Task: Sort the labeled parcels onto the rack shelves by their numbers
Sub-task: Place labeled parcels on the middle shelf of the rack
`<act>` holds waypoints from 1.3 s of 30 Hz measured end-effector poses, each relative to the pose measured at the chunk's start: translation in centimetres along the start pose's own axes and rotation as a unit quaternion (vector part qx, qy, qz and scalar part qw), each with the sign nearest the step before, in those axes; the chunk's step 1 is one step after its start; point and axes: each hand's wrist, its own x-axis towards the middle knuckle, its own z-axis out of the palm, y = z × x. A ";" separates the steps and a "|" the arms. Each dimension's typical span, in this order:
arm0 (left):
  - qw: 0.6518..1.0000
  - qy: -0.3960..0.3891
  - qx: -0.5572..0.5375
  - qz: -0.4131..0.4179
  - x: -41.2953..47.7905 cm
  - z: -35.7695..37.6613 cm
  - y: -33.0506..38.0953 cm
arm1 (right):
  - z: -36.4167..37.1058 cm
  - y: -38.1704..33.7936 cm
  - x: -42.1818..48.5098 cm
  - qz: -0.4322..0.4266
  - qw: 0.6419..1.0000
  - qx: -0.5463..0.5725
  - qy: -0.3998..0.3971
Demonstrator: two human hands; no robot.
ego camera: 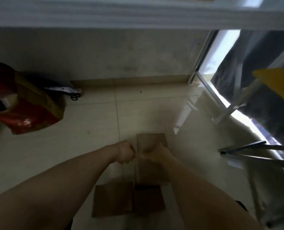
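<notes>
Reaching forward and down, both bare forearms are extended over a brown cardboard parcel [150,138] that stands on the pale tiled floor [96,122], just below centre in the head view. The left hand [125,152] is held at the parcel's left edge with its fingers [131,151] curled inward; whether the edge is actually gripped cannot be told through the blur. The right hand [154,152] is laid over the parcel's top, just beside the left hand, knuckles nearly touching; its fingers are hidden, so their state cannot be told. Two flat cardboard panels [113,199] are seen nearer the person, against the parcel's near end; it cannot be told whether they are its flaps. A red bag [26,113] is slumped on the floor well to the left, with black-handled scissors [76,96] beyond it by the wall. A white rack shelf [121,15] is seen overhead, across the top.
</notes>
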 end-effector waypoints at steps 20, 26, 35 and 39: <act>0.967 0.054 -0.246 -0.044 4.4 6.2 -8.5 | 4.0 1.6 -2.4 -0.017 0.992 -0.068 0.106; 0.949 0.017 -0.314 -0.035 5.9 8.0 -6.0 | 2.4 2.0 -1.5 0.095 0.970 0.132 0.181; 0.902 0.001 -0.431 -0.024 5.7 6.5 -6.5 | -1.4 0.9 -2.7 -0.050 0.915 0.397 0.040; 0.849 0.054 -0.524 0.045 5.4 4.8 -6.3 | -2.5 -1.7 -2.4 -0.070 0.897 0.436 -0.030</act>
